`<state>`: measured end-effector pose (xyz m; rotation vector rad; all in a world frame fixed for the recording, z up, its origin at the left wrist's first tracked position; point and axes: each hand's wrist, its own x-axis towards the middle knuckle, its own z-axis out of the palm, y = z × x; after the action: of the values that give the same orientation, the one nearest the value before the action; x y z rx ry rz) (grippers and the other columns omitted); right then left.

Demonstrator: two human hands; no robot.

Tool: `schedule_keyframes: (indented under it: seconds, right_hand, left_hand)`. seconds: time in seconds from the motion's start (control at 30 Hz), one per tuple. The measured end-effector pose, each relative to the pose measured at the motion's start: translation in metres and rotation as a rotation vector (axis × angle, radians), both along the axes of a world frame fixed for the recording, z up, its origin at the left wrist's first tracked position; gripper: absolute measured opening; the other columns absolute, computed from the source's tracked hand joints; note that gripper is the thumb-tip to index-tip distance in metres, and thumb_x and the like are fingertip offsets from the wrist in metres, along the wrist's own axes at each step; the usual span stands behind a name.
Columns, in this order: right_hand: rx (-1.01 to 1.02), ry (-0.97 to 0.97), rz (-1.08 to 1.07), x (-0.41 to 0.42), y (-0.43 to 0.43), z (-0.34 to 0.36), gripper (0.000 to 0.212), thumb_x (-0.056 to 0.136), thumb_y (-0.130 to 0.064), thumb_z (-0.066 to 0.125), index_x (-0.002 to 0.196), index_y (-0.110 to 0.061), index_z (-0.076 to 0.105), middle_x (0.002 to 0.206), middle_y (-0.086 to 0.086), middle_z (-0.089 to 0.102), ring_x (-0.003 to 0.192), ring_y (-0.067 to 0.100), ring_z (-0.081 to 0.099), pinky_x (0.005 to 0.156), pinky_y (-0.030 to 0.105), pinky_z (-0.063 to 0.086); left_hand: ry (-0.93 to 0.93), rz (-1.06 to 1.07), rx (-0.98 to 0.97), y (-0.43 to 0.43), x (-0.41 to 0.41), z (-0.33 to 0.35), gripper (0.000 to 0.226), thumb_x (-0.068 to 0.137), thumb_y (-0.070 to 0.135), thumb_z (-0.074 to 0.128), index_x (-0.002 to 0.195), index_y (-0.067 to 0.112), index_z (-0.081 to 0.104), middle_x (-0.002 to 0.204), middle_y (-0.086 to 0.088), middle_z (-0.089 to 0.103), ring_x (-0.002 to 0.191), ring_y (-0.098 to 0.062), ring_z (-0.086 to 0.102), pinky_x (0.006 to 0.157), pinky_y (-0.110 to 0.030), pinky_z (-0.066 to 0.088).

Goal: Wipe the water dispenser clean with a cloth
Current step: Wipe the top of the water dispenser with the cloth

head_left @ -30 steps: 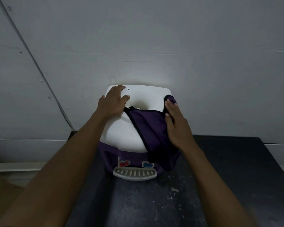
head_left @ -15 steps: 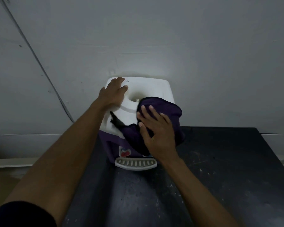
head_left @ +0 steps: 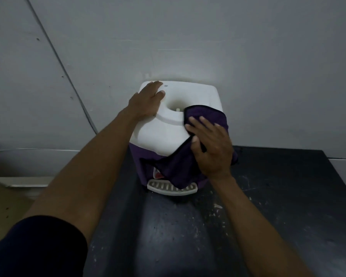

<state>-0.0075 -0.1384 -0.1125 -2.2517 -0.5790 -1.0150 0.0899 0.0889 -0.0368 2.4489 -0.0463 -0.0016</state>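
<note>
1. The water dispenser (head_left: 160, 136), with a white top and a purple body, is standing on a dark table (head_left: 288, 196). Its back is sitting just beside a grey wall (head_left: 208, 47) — contact between the two cannot be confirmed.
2. The left hand (head_left: 148, 102) is resting flat on the rear-left corner of the white top. Its fingers are lying extended and are gripping nothing; the grip is released.
3. The right hand (head_left: 210, 148) is pressing a purple cloth (head_left: 206, 116) against the right front part of the top. The fingers are lying spread and nearly straight over the fabric, with the thumb at the cloth's dark-trimmed edge — a flat press, not a clenched hold.
4. The cloth is covering the right side of the top, its upper edge reaching the rim of the round recess (head_left: 175, 104). Its lower part is hanging down the front of the purple body and is overlapping the right portion of the drip tray (head_left: 164, 185).
5. The drip tray, white and slotted, is projecting from the base of the dispenser onto the table.
6. The table surface is showing pale specks and scuffs in front of the dispenser.
7. A dark sleeve (head_left: 38, 246) is covering the left upper arm at the lower left of the view.
</note>
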Motion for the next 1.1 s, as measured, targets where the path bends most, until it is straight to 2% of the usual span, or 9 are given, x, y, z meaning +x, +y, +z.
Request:
schedule_keyframes:
  seconds: [0.17, 0.3, 0.47, 0.6, 0.67, 0.77, 0.9, 1.0, 1.1]
  right_hand:
    - [0.232, 0.146, -0.063, 0.003, -0.008, 0.001, 0.031, 0.099, -0.022, 0.055, 0.123, -0.019, 0.075, 0.136, -0.002, 0.067, 0.135, 0.019, 0.055, 0.113, 0.054, 0.039]
    - [-0.026, 0.137, -0.074, -0.014, 0.029, 0.012, 0.034, 0.1, -0.032, 0.054, 0.128, -0.03, 0.072, 0.143, -0.012, 0.061, 0.143, 0.013, 0.048, 0.12, 0.049, 0.03]
    - [-0.339, 0.251, -0.03, -0.009, 0.084, 0.032, 0.043, 0.106, -0.039, 0.037, 0.141, -0.033, 0.06, 0.153, -0.015, 0.051, 0.152, 0.014, 0.032, 0.126, 0.048, 0.016]
    - [-0.372, 0.267, -0.033, 0.0, 0.096, 0.04, 0.045, 0.106, -0.04, 0.034, 0.14, -0.032, 0.062, 0.148, -0.015, 0.056, 0.15, 0.016, 0.036, 0.127, 0.049, 0.015]
    - [-0.323, 0.251, -0.012, -0.002, 0.087, 0.039, 0.042, 0.104, -0.04, 0.039, 0.137, -0.034, 0.065, 0.144, -0.018, 0.059, 0.149, 0.012, 0.037, 0.126, 0.048, 0.017]
    - [-0.138, 0.188, 0.028, -0.005, 0.061, 0.033, 0.032, 0.095, -0.033, 0.058, 0.121, -0.033, 0.076, 0.129, -0.02, 0.069, 0.143, 0.009, 0.046, 0.123, 0.044, 0.027]
    - [0.055, 0.073, 0.039, -0.004, 0.016, 0.015, 0.027, 0.087, -0.02, 0.067, 0.109, -0.025, 0.081, 0.118, -0.015, 0.075, 0.133, 0.014, 0.058, 0.117, 0.04, 0.039]
    - [0.244, 0.172, -0.032, 0.003, -0.012, 0.011, 0.029, 0.09, -0.021, 0.062, 0.113, -0.023, 0.08, 0.119, -0.01, 0.074, 0.131, 0.014, 0.06, 0.115, 0.033, 0.043]
    - [0.368, 0.341, -0.081, 0.015, -0.019, 0.018, 0.024, 0.096, -0.015, 0.063, 0.111, -0.025, 0.079, 0.119, -0.015, 0.073, 0.136, 0.008, 0.054, 0.106, 0.019, 0.047]
  left_hand:
    - [-0.028, 0.044, -0.028, -0.004, 0.002, 0.001, 0.047, 0.109, 0.035, 0.036, 0.155, 0.025, 0.039, 0.164, 0.004, 0.035, 0.152, -0.016, 0.027, 0.124, -0.042, 0.017]
    - [-0.019, 0.025, -0.049, 0.0, 0.006, 0.0, 0.047, 0.109, 0.034, 0.037, 0.155, 0.024, 0.039, 0.165, 0.004, 0.032, 0.153, -0.017, 0.024, 0.125, -0.04, 0.014]
    - [0.033, -0.069, -0.065, 0.013, 0.011, 0.001, 0.048, 0.111, 0.034, 0.03, 0.158, 0.027, 0.033, 0.167, 0.002, 0.026, 0.153, -0.019, 0.023, 0.121, -0.031, 0.016]
    - [0.001, -0.116, -0.113, 0.02, 0.01, -0.005, 0.046, 0.112, 0.033, 0.03, 0.158, 0.027, 0.035, 0.166, 0.001, 0.029, 0.153, -0.018, 0.023, 0.118, -0.025, 0.014]
    - [-0.041, -0.123, -0.125, 0.023, 0.009, -0.011, 0.045, 0.112, 0.033, 0.031, 0.156, 0.025, 0.038, 0.164, 0.001, 0.033, 0.153, -0.017, 0.025, 0.122, -0.027, 0.014]
    - [-0.07, -0.107, -0.118, 0.024, 0.008, -0.017, 0.046, 0.11, 0.041, 0.03, 0.153, 0.03, 0.042, 0.162, 0.005, 0.037, 0.15, -0.016, 0.031, 0.126, -0.046, 0.019]
    - [-0.064, -0.073, -0.125, 0.024, 0.005, -0.017, 0.05, 0.105, 0.051, 0.031, 0.151, 0.035, 0.044, 0.159, 0.011, 0.04, 0.148, -0.012, 0.034, 0.124, -0.047, 0.022]
    - [-0.071, -0.073, -0.148, 0.024, 0.004, -0.017, 0.057, 0.098, 0.06, 0.03, 0.149, 0.037, 0.045, 0.158, 0.012, 0.042, 0.147, -0.01, 0.035, 0.123, -0.048, 0.024]
    - [-0.071, -0.087, -0.142, 0.023, 0.006, -0.016, 0.049, 0.105, 0.048, 0.032, 0.151, 0.033, 0.044, 0.159, 0.009, 0.04, 0.148, -0.014, 0.034, 0.124, -0.048, 0.022]
